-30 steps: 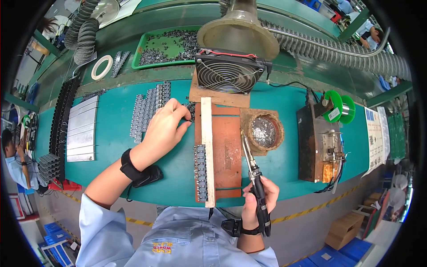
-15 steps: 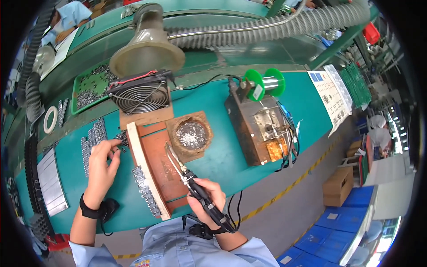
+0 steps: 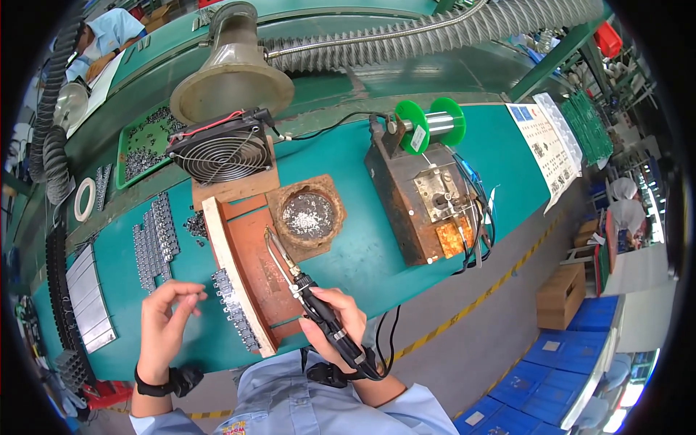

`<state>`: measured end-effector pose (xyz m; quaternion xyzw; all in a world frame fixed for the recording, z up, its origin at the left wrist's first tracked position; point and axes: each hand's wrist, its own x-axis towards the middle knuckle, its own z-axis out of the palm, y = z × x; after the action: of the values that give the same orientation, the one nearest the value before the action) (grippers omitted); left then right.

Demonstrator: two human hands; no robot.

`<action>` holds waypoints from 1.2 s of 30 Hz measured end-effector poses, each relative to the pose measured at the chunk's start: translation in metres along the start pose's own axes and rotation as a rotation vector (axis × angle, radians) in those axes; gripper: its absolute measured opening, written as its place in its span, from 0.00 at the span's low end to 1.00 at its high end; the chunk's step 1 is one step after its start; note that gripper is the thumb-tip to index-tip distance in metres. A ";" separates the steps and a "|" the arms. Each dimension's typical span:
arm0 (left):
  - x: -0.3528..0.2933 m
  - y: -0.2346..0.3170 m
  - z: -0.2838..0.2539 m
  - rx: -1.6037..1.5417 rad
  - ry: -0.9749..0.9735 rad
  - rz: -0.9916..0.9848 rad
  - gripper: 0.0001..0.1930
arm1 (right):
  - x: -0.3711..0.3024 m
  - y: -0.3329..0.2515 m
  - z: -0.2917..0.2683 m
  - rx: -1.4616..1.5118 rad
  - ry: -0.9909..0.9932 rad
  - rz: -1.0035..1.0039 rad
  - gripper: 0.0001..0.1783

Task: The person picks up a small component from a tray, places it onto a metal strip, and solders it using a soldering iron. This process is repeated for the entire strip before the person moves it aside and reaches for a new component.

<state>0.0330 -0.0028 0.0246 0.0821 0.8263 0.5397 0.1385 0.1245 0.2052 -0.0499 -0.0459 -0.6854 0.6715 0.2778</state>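
Note:
A black soldering iron [image 3: 313,297] with a thin feed tube beside its tip is gripped in my right hand [image 3: 344,322]. The tip points up over a brown board [image 3: 261,254]. My left hand [image 3: 163,326] has thumb and forefinger pinched together on a tiny piece too small to name. It hovers left of a row of small metal connectors [image 3: 235,312] set along the board's pale edge strip [image 3: 225,250]. Beyond that hand lie a small heap of dark parts [image 3: 195,225] and several rows of grey connectors [image 3: 154,246].
A round dish of solder bits [image 3: 310,216] sits behind the board. Farther back stand a fan [image 3: 225,152] and a fume funnel [image 3: 232,83]. A solder feeder box [image 3: 395,203] with a green spool [image 3: 412,127] is at right. A green tray [image 3: 148,141] holds loose parts.
My left hand has drawn back from the heap of dark parts, toward me and the connector row, with its fingertips now together. My right hand and the soldering iron have hardly moved.

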 end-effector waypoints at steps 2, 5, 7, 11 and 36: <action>-0.010 -0.005 -0.001 -0.184 -0.023 -0.155 0.03 | 0.000 0.000 0.001 -0.002 0.003 0.013 0.21; -0.024 -0.017 -0.002 -0.375 -0.087 -0.254 0.03 | -0.002 0.002 -0.001 -0.048 -0.084 -0.003 0.22; -0.029 -0.025 0.001 -0.476 -0.077 -0.264 0.04 | -0.003 0.003 -0.001 -0.057 -0.147 -0.002 0.23; -0.034 -0.041 0.011 -0.798 -0.109 -0.292 0.05 | -0.007 0.002 0.003 -0.034 -0.116 0.059 0.24; -0.025 -0.042 0.013 -0.797 -0.312 -0.568 0.04 | -0.007 0.002 0.011 -0.109 0.009 0.114 0.27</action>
<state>0.0618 -0.0156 -0.0154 -0.1251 0.5158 0.7351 0.4218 0.1256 0.1925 -0.0532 -0.1029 -0.7161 0.6475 0.2395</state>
